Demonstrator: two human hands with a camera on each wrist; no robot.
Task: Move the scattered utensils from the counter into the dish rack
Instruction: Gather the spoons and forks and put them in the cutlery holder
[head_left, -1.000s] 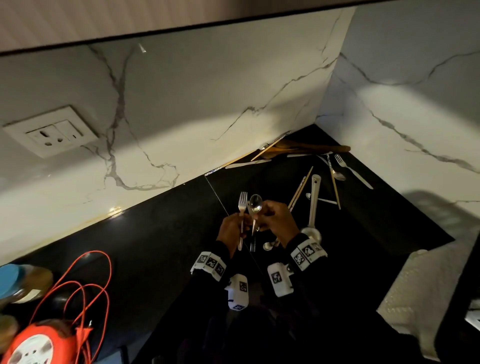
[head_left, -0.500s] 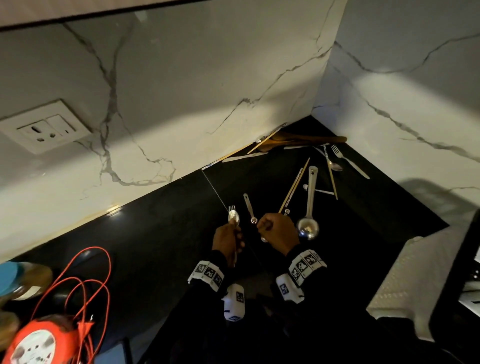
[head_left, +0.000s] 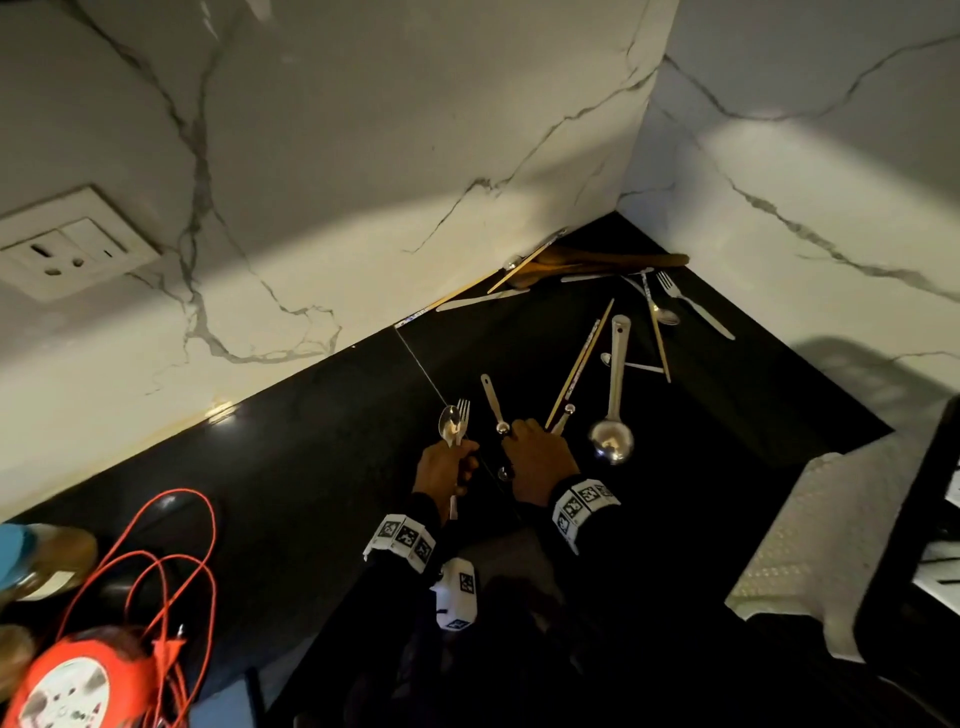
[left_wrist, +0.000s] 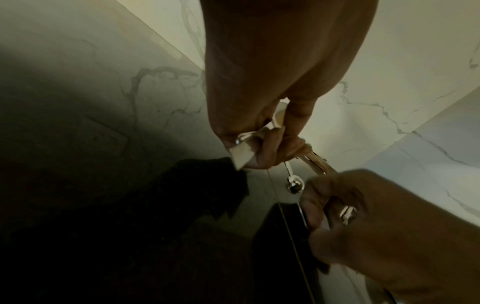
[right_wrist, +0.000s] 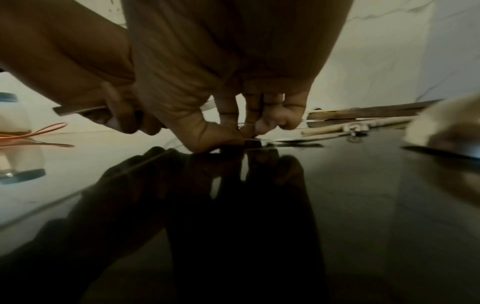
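Note:
My left hand grips a steel spoon and fork together by their handles, heads pointing up; the handles show in its fist. My right hand is down on the black counter, thumb and fingertips pinching a thin spoon that lies under it, with the bowl out left and the handle end out right. A small measuring spoon lies just beyond. Ladle, chopsticks, a far fork and a wooden spatula lie scattered towards the corner.
Marble walls meet at the corner behind the utensils. A white mat and a dark frame sit at the right edge. An orange cable reel and jars stand at the left. A wall socket is on the left wall.
A second ago both hands held the fork and spoon up together. Now the left hand alone keeps them, and the right hand has dropped to the counter onto another spoon.

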